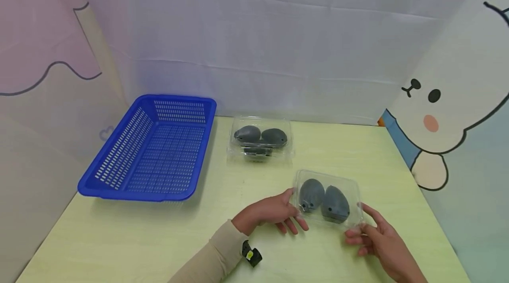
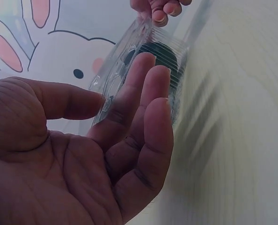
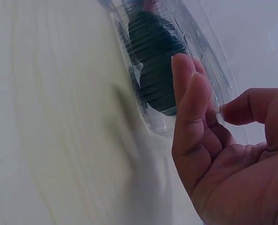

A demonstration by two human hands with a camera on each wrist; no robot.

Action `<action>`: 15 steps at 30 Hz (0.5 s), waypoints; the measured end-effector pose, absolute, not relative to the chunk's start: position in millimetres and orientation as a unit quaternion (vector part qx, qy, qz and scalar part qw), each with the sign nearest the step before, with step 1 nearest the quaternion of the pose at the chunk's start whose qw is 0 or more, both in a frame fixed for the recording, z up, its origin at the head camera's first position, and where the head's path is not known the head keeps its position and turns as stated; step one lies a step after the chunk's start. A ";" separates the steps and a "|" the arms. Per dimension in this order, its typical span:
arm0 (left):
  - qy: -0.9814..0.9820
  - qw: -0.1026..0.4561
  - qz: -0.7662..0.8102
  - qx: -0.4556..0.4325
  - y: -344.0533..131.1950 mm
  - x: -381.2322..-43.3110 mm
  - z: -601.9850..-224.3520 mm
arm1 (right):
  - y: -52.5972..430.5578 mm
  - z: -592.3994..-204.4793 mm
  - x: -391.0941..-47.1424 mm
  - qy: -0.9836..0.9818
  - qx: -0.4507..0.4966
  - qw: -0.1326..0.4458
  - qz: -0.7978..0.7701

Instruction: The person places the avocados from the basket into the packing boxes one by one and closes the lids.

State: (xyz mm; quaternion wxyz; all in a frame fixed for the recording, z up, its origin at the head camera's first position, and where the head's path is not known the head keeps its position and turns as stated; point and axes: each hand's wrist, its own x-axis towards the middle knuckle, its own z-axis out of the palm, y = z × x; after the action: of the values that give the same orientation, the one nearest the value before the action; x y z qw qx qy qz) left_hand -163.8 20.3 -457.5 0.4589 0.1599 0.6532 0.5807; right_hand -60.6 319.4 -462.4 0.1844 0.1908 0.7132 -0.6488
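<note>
A clear plastic clamshell box (image 1: pixel 355 192) is held between both hands at the front right of the table. Through its lid show two grey egg-shaped pieces (image 1: pixel 335 204) with small dark dots, like toy mice. My left hand (image 1: pixel 274 211) grips the box's left edge between thumb and forefinger, the other fingers stretched beneath. On the right edge, my right hand (image 1: pixel 381 241) pinches the box with thumb and fingers. In the right wrist view the box (image 3: pixel 200 47) appears lifted off the table, with shadows below. The wrist views show the pieces only darkly through ribbed plastic.
A blue perforated plastic basket (image 1: pixel 139 195) stands at the left, with nothing in it. Behind the held box, near the back wall, another clear box (image 1: pixel 260 120) contains several grey pieces (image 1: pixel 274 137). A cartoon-printed cloth (image 1: pixel 278 53) encloses the pale table (image 1: pixel 139 243).
</note>
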 end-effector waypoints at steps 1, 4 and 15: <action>0.654 0.459 0.579 0.161 20.7 -163.2 -457.5 | 320.4 -462.3 -62.0 0.713 0.190 0.184 -0.649; 0.659 0.455 0.576 0.162 22.1 -161.7 -457.1 | 322.9 -461.7 -65.8 0.713 0.189 0.179 -0.651; 0.668 0.449 0.572 0.157 26.3 -159.1 -458.9 | 325.0 -463.1 -72.0 0.711 0.191 0.173 -0.654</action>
State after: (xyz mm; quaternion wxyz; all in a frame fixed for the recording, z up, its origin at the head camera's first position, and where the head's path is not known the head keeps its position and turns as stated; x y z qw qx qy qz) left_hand -159.1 26.3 -458.9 0.4492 0.1573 0.6677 0.5723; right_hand -72.0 325.0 -463.1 0.1733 0.1909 0.7110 -0.6542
